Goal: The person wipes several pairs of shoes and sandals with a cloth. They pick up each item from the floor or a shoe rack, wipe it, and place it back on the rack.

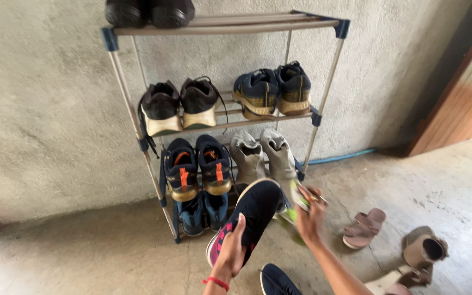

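Left hand [233,248] fingers clamp the navy sneaker [249,218] heel, sole up, just before the shoe rack [137,125]. Right hand [310,216] fingers pinch a green-soled shoe [293,205], blurred. Risk: one-hand heel grip could slip, dropping the sneaker onto the floor pair below.

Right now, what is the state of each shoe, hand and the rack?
Navy sneaker: lifted, held by left hand.
Right hand: grips a blurred green shoe.
Shoe rack: upright, pairs on its shelves.
Pink sandal: flat on floor.
Beige shoe: tipped sideways.
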